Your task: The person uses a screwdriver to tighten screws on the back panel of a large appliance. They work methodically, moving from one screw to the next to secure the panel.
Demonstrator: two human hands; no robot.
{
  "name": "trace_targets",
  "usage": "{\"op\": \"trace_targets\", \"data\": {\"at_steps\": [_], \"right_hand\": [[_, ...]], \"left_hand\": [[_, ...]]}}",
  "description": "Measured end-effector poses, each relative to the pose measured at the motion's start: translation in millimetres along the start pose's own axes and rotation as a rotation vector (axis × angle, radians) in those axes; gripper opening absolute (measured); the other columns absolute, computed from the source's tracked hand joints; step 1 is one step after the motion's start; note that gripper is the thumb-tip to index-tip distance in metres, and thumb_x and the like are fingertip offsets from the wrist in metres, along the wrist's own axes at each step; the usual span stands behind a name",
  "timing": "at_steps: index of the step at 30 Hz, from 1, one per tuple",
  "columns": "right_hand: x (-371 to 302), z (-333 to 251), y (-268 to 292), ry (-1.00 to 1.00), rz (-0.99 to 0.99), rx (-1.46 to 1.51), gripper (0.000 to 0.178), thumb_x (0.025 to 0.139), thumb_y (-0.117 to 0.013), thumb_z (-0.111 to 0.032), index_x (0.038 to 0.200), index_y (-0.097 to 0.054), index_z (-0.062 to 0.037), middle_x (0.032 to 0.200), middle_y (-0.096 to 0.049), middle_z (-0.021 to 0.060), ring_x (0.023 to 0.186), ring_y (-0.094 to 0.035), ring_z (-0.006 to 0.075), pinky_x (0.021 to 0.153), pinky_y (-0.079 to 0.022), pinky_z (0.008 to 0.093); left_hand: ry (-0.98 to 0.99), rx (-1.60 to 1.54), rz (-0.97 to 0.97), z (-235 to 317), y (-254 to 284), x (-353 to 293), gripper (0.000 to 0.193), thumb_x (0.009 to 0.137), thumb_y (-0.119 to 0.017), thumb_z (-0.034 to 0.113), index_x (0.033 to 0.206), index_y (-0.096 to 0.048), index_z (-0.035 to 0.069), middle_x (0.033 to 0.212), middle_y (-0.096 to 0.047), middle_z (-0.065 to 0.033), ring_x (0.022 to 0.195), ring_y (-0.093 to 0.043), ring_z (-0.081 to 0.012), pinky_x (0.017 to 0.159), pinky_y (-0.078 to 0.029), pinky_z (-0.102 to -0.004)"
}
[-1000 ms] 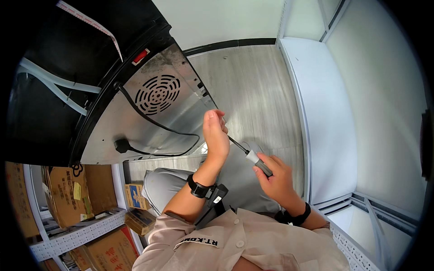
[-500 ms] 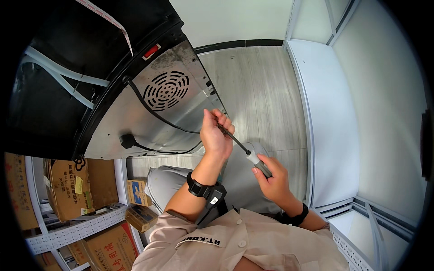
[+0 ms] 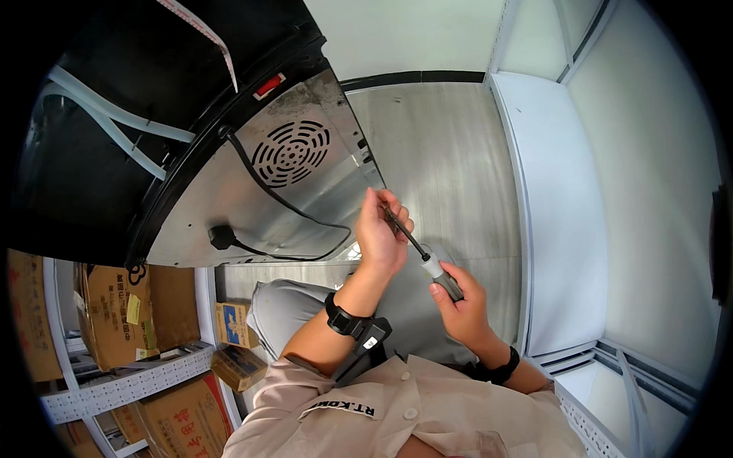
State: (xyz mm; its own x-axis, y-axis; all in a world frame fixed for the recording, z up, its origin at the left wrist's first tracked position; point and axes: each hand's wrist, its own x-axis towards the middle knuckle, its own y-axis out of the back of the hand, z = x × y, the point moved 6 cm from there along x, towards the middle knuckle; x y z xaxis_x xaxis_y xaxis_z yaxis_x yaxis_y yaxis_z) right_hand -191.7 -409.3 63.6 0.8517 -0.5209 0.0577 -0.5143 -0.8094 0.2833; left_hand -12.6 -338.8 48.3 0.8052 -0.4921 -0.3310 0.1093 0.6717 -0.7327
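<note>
My right hand [image 3: 463,302] is closed round the grey handle of a screwdriver [image 3: 441,278]. Its dark shaft slants up and left into the curled fingers of my left hand [image 3: 384,235], which hide the tip. Beside my left hand stands a metal panel [image 3: 195,210] of a black-cased appliance [image 3: 99,206]. The panel has a round slotted vent [image 3: 292,155]. From the edge of the casing a black power cord [image 3: 256,177] loops down across the panel to a black plug [image 3: 222,237].
A red switch [image 3: 269,86] sits on the black casing, with pale hoses [image 3: 114,114] and a white strip with red marks [image 3: 200,27] nearby. At lower left, a white perforated rack [image 3: 137,385] holds cardboard boxes [image 3: 114,313]. Small boxes [image 3: 235,324] stand beside it. A white shelf [image 3: 550,214] runs along the right.
My left hand has shifted slightly right and down along the screwdriver shaft, closer to the handle. The right hand keeps its grip. The appliance appears a little further right in view.
</note>
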Motion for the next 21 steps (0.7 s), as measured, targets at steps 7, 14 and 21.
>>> {"op": "trace_targets", "data": {"at_steps": [7, 14, 21], "right_hand": [[11, 1, -4, -0.038, 0.058, 0.072, 0.034, 0.087, -0.069, -0.008, 0.118, -0.06, 0.0028, 0.09, -0.064, 0.0133, 0.077, -0.061, 0.0201, 0.069, -0.048, 0.0304], [22, -10, -4, -0.007, 0.045, 0.016, 0.034, 0.087, -0.069, -0.008, 0.118, -0.06, 0.0026, 0.093, -0.064, 0.0136, 0.078, -0.062, 0.0215, 0.07, -0.048, 0.0309], [28, -17, -7, 0.014, 0.058, 0.004, 0.034, 0.087, -0.069, -0.009, 0.118, -0.06, 0.0026, 0.094, -0.064, 0.0144, 0.079, -0.063, 0.0245, 0.071, -0.049, 0.0325]], "left_hand": [[-0.01, 0.077, 0.058, -2, -5, -1, 0.039, 0.103, -0.043, 0.044, 0.083, -0.05, 0.011, 0.067, -0.039, 0.0053, 0.058, -0.033, -0.0069, 0.046, -0.024, -0.0224], [-0.004, 0.066, 0.093, 5, -9, 7, 0.039, 0.102, -0.046, 0.044, 0.082, -0.051, 0.011, 0.064, -0.039, 0.0065, 0.055, -0.033, -0.0064, 0.044, -0.021, -0.0226], [0.137, -0.184, -0.015, 2, -8, 15, 0.036, 0.103, -0.044, 0.039, 0.081, -0.052, 0.011, 0.065, -0.04, 0.0048, 0.055, -0.033, -0.0081, 0.043, -0.021, -0.0231]]}}
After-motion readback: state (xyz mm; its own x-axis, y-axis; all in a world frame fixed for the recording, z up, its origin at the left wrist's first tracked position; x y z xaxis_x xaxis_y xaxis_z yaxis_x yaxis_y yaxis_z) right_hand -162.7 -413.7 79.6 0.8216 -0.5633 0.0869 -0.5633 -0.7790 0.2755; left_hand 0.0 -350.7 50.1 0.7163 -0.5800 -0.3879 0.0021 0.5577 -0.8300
